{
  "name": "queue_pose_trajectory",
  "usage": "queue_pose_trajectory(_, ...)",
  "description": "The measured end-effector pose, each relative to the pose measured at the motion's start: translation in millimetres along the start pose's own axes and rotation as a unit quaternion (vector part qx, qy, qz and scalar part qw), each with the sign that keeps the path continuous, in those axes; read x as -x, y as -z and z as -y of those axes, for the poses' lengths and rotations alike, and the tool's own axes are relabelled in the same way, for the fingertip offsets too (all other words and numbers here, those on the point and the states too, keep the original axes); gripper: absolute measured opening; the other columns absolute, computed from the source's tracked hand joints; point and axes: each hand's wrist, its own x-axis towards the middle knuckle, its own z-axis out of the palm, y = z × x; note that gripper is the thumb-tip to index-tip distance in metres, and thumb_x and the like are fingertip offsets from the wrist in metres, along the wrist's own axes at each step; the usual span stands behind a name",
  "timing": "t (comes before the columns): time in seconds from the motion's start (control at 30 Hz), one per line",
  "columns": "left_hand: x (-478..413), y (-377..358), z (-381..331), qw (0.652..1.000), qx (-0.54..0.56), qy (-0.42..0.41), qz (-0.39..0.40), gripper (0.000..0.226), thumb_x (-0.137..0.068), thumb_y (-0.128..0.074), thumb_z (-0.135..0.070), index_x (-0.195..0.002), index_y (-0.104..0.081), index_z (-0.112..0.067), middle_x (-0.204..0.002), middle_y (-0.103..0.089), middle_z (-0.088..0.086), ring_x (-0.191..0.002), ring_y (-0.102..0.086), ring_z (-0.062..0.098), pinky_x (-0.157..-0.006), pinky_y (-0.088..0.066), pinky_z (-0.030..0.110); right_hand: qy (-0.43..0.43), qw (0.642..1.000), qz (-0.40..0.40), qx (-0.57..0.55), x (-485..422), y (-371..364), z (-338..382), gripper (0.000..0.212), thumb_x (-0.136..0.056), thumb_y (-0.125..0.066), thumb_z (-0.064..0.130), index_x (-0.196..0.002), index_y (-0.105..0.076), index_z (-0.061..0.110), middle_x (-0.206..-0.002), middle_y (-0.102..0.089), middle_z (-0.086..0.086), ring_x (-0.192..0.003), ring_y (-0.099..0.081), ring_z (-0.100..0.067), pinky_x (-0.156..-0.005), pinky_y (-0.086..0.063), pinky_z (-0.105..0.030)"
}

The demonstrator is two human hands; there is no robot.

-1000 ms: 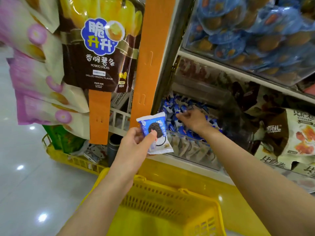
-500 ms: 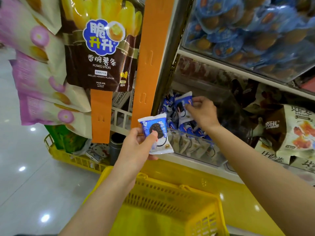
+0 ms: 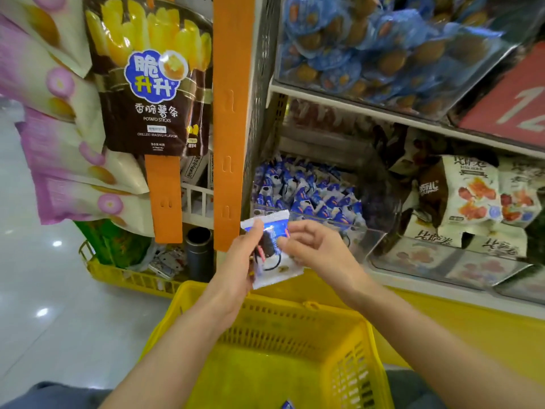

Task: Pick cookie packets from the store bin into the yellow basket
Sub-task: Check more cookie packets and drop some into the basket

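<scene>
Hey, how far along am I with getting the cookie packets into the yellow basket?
Done: a blue packet corner shows in the yellow basket. In hand: left hand and right hand pinch a cookie packet above it. Left: the store bin holds many more.

left hand [image 3: 240, 261]: forearm raised, fingers pinch cookie packets [image 3: 274, 262] | right hand [image 3: 320, 250]: fingers curled, pinching same packets
</scene>
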Motion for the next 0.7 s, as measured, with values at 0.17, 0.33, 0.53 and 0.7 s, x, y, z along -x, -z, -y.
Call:
queue_pose_trajectory(0.17,3.5,1.7,3.3,0.998,-0.030,-0.042,0.039,0.049,-0.069,-0.064,-0.043,-0.114,-0.063,-0.026,-0.100,-0.068,-0.003,-0.065,-0.061,-0.003,-0.055,-0.047,0.013,0.062,0.997,-0.008,0.043,4.1,-10.0,-13.0,0.014,-0.087,-0.061,0.010,-0.090,-0.063,0.023,-0.083,-0.066,0.007,-0.072,-0.059,0.001,-0.066,-0.048,-0.012)
queue_pose_trajectory(0.33,1.0,0.3,1.0,0.998,-0.018,-0.042,0.032,0.026,-0.087,-0.055,-0.028,-0.111,-0.062,-0.019,-0.082,-0.073,-0.010,-0.066,-0.064,-0.003,-0.058,-0.051,0.014,0.080,0.994,-0.062,0.049,4.0,-6.0,-17.8,0.020,-0.094,-0.050,0.010,-0.106,-0.061,0.021,-0.103,-0.064,0.002,-0.084,-0.062,-0.003,-0.074,-0.050,-0.014)
queue_pose_trajectory(0.53,0.0,-3.0,-5.5,0.998,-0.032,-0.015,0.050,0.031,-0.086,-0.059,-0.032,-0.115,-0.062,-0.021,-0.107,-0.070,0.006,-0.100,-0.062,0.021,-0.099,-0.044,0.050,0.002,0.999,-0.019,0.047,-1.9,8.2,-12.8,0.014,-0.092,-0.054,0.024,-0.096,-0.066,0.030,-0.092,-0.070,0.018,-0.083,-0.061,0.010,-0.068,-0.046,-0.007)
queue_pose_trajectory(0.7,-1.4,1.8,-8.7,0.996,-0.045,0.001,0.074,0.034,-0.090,-0.054,-0.033,-0.119,-0.059,-0.017,-0.107,-0.070,0.011,-0.098,-0.063,0.028,-0.096,-0.046,0.052,0.018,0.997,-0.024,0.066,-8.7,13.7,-7.5,0.010,-0.088,-0.060,0.021,-0.090,-0.069,0.024,-0.076,-0.071,0.018,-0.066,-0.059,0.011,-0.056,-0.040,-0.002)
